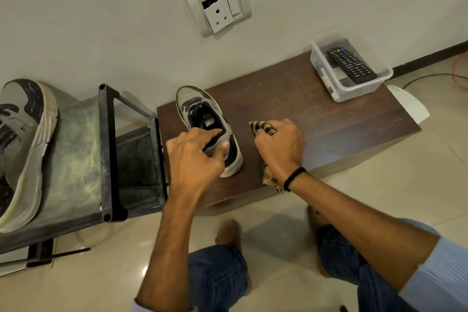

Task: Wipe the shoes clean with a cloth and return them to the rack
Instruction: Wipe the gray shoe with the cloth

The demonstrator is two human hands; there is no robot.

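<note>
Legs: jeans (217,276) at the bottom edge; bare feet (228,233) on the tiled floor (430,185), just before the counter's front edge
Left hand (195,152): reaches in from below; grips the shoe at its heel end
Left fingers (212,133): curled over the collar and into the opening; thumb pressed on the outer side; clamped on the shoe
Right hand (278,147): just right of the shoe, apart from it; black band (293,178) on the wrist
Right fingers (263,138): closed in a fist round the cloth
Cloth (263,128): tan with dark stripes; one end sticks out past the knuckles, the other hangs below the wrist at the counter's front edge; clear of the shoe
Shoe (192,104): grey and black with a pale sole; upright on the counter near its left end; toe toward the wall
Counter (316,121): low, dark brown wood, set against the wall
Rack (109,149): dark metal frame with worn fabric shelves; just beside the counter's left end
Second shoe (22,139): same colours; lies on the rack's top shelf, toe toward the wall; cut off by the left edge
Box (354,88): clear plastic; at the counter's far right corner; holds a black remote (352,64)
Socket (219,2): white plate on the wall above the shoe; its insert hangs crooked
</note>
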